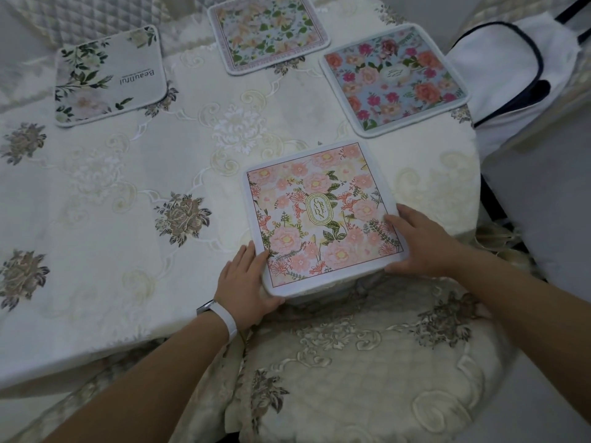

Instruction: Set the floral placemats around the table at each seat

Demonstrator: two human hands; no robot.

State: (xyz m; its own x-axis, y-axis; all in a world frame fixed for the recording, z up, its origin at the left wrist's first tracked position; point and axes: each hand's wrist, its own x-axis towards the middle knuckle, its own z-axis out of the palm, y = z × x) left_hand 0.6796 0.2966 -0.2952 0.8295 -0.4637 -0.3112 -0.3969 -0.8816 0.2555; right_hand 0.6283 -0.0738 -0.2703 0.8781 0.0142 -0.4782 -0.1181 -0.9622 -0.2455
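Observation:
A pink floral placemat (323,215) with a "GARDEN" oval lies at the table's near edge, its front corner hanging just past the edge. My left hand (246,282) grips its near-left corner and my right hand (419,241) grips its near-right edge. Three other placemats lie farther off. A white one with green leaves and the word "Beautiful" (108,78) is at the far left. A pale blue and peach one (268,30) is at the far middle. A blue one with red and orange roses (395,76) is at the right.
The table (128,193) wears a cream embroidered cloth with brown flower motifs. A chair with an embroidered seat cushion (367,362) stands right below the pink placemat. A white bag with dark trim (511,68) rests on a seat at the right. A quilted chair back (80,17) is at the far left.

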